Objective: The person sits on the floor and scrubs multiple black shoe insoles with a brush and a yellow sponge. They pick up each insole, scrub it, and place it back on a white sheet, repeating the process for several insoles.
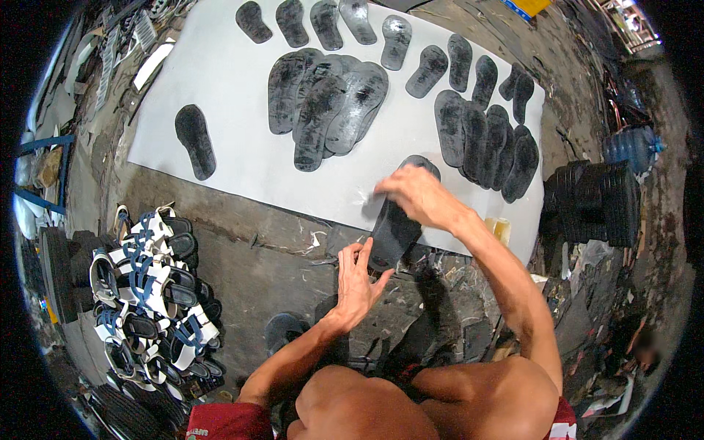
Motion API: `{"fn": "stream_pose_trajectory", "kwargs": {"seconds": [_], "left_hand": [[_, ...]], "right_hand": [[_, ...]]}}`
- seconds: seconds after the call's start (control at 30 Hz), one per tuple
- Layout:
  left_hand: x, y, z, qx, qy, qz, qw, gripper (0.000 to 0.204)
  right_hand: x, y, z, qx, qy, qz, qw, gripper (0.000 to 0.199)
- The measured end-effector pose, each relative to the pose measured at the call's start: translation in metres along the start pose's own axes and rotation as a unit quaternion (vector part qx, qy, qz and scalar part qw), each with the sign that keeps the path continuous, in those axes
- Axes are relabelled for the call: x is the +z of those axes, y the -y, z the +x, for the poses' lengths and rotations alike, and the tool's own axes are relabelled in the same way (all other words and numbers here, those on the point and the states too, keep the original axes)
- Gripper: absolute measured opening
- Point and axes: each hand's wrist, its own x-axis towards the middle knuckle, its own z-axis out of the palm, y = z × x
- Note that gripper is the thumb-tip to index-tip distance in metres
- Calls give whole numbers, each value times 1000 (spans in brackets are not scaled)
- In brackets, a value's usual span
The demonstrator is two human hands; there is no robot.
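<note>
1. Floor (249, 257): dk grey-brown, stained, scraps strewn abt.
2. White sheet (242, 147): lg., laid flat in front of me, nr edge slanting; carries many dk grey soles.
3. Sandal pile (154, 293): on floor to my L; white, black & navy, jumbled.
4. Central heap (323, 110): several dk soles, overlapping, approx. mid-sheet, beyond my hands.
5. Right heap (484, 143): more of same, fanned out nr R edge of sheet.
6. Black stack (590, 202): ribbed pcs., just off R edge of sheet.
7. Far row (396, 42): single soles along far edge, mostly spaced apart.
8. Blue bottle (629, 149): lg., translucent, behind black stack.
9. Black sole (394, 231): at nr edge of sheet, btwn my two hands, aslant; its nr end juts past the edge twd me. Grey sole end shows beyond R hand; can't tell if same pc.
10. Lone sole (196, 143): L part of sheet, well apart from the rest.
11. R hand (425, 196): over far part of black sole, fingers bent & slightly blurred; can't tell if gripping or only pressing.
12. L hand (356, 282): at nr end of black sole, fingers half spread, thumb well off index; fingertips at sole's L edge, thumb by its nr end, no firm pinch seen.
13. Yellowish block (499, 229): sm., on sheet, just R of my R forearm.
</note>
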Motion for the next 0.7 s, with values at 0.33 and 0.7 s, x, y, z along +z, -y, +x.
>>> {"fn": "stream_pose_trajectory", "kwargs": {"seconds": [0.33, 0.7], "left_hand": [[5, 3, -1, 17, -10, -4, 1000, 103], [2, -19, 22, -5, -1, -11, 1000, 90]], "right_hand": [[12, -12, -100, 119, -95, -78, 985, 47], [3, -25, -75, 95, -134, -61, 985, 49]]}}
